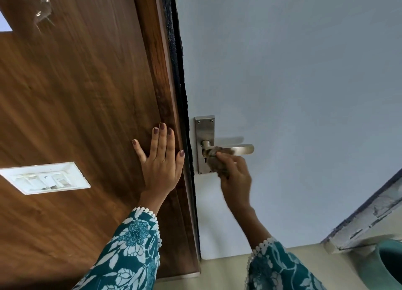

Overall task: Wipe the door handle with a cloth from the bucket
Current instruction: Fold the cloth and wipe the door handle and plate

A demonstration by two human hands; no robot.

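Observation:
A steel lever door handle [241,148] on a steel backplate [204,129] is fixed to the pale grey-blue door [293,83]. My right hand [236,176] is shut on a small brownish cloth [214,159] and presses it against the handle's inner end, just below the lever by the plate. My left hand [162,159] lies flat with its fingers spread on the brown wooden panel [76,93] beside the door's edge, holding nothing. The teal bucket [382,265] shows only partly at the lower right corner.
A white switch plate [45,177] sits on the wooden panel to the left. A dark rubber strip [177,61] runs along the door's edge. A pale ledge or skirting [367,222] stands at the lower right above the beige floor [224,272].

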